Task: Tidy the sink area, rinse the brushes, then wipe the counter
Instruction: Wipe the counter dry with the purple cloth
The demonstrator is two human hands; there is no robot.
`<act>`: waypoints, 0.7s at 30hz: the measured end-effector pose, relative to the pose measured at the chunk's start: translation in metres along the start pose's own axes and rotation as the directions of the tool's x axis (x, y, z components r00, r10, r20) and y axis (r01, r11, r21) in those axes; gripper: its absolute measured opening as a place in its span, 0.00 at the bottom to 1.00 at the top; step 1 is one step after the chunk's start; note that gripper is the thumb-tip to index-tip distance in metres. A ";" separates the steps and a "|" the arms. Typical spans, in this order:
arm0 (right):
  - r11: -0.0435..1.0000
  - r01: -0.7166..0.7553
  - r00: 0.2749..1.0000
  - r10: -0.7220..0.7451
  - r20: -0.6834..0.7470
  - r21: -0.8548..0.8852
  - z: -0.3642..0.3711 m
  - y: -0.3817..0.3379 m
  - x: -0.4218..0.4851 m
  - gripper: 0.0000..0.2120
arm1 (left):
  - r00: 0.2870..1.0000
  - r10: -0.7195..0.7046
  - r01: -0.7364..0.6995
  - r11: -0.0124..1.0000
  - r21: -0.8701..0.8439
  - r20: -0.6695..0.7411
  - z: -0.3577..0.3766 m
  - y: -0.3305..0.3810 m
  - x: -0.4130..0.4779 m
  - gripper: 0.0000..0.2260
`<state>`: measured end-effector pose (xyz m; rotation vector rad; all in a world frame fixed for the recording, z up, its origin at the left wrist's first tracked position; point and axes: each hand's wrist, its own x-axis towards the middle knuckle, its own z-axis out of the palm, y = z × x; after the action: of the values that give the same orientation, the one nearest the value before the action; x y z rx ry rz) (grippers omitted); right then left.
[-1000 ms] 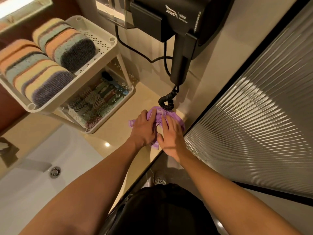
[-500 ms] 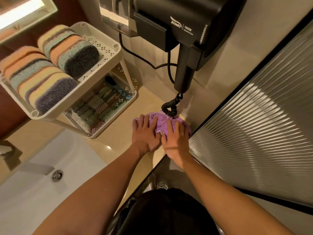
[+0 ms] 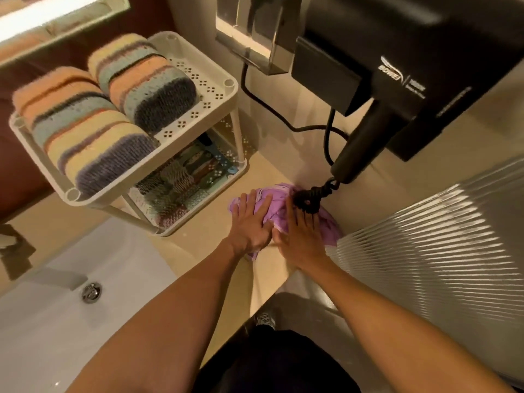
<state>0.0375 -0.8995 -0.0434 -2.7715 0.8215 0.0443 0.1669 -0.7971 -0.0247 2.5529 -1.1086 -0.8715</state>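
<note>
At the far left, the white sink [image 3: 42, 321] is cut off by the frame edge; only part of its basin and the metal drain [image 3: 91, 292] show, and a dark shape at the left edge is too blurred to name. Above it a white two-tier rack [image 3: 198, 131] stands on the beige counter [image 3: 204, 268]. Striped rolled towels [image 3: 93, 131] fill the upper tier, while the lower tier holds patterned items half hidden under the shelf, so what they are is unclear.

The left hand [image 3: 251, 225] lies flat, fingers spread, pressing down on a purple cloth [image 3: 275, 207] that sits on the counter near the corner by the wall. The right hand [image 3: 303, 236] lies flat just beside it, also palm down on the cloth, not gripping; the two hands touch at the thumbs. Most of the cloth is covered by the hands, and a small piece shows below the left palm.

A black coiled cord [image 3: 307, 198] hangs over the cloth's far edge from a black wall-mounted hair dryer [image 3: 382, 89], whose top is cut off. On the right, a ribbed glass panel [image 3: 442, 251] runs out of frame.
</note>
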 end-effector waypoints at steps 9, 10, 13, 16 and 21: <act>0.977 0.184 0.948 -0.204 0.246 0.104 -0.004 -0.023 0.074 0.46 | 0.969 -0.132 0.074 0.961 -0.267 -0.208 0.007 -0.018 -0.020 0.28; 0.976 0.196 0.944 -0.215 0.252 0.098 -0.004 -0.026 0.079 0.47 | 0.967 -0.151 0.089 0.955 -0.282 -0.207 0.005 -0.017 -0.020 0.28; 0.977 0.202 0.954 -0.211 0.214 0.063 -0.005 -0.032 0.086 0.48 | 0.963 -0.153 0.093 0.962 -0.256 -0.224 0.004 -0.016 -0.019 0.31; 0.970 0.234 0.952 -0.243 0.185 0.071 -0.004 -0.030 0.082 0.47 | 0.954 -0.123 0.072 0.979 -0.190 -0.272 0.008 -0.021 -0.018 0.31; 0.942 0.335 0.934 -0.331 0.136 -0.009 -0.009 -0.028 0.067 0.44 | 0.952 -0.078 0.038 0.990 -0.136 -0.297 0.018 -0.029 -0.033 0.30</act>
<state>0.1085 -0.9142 -0.0351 -2.8601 0.3122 0.1788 0.1555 -0.7522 -0.0371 2.5131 -0.8605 -0.5200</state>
